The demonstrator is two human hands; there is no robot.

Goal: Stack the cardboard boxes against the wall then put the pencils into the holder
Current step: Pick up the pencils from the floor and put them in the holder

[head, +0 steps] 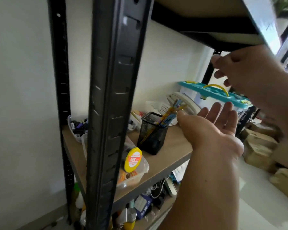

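1. Black mesh holder (152, 136) sat on the wooden shelf (171, 146) of a black metal rack, with the pencils (169, 114) already standing in it, tips leaning to the right over the rim.
2. Left hand (213, 128) was just right of the holder, palm up, fingers spread apart, nothing in it. Thumb ended up close to the pencil tops, but I couldn't tell if it was actually touching them.
3. Right hand (244, 72) was up higher, just under the edge of the shelf above, fingers loosely curled and apart. Pretty blurry, but it looked empty too.
4. Cardboard boxes (259, 146) were down on the floor at the right, behind the left hand, piled on each other. Couldn't make out the wall behind them from that angle.
5. Other stuff on the same shelf: a clear tub with a teal lid and yellow handle (213, 93) at the back right, a white basket (158, 107) behind the holder, and a clear container with a yellow round lid (133, 159) near the front edge.
6. Rack upright (113, 97) cut right through the middle of the view and hid part of the shelf's left side.
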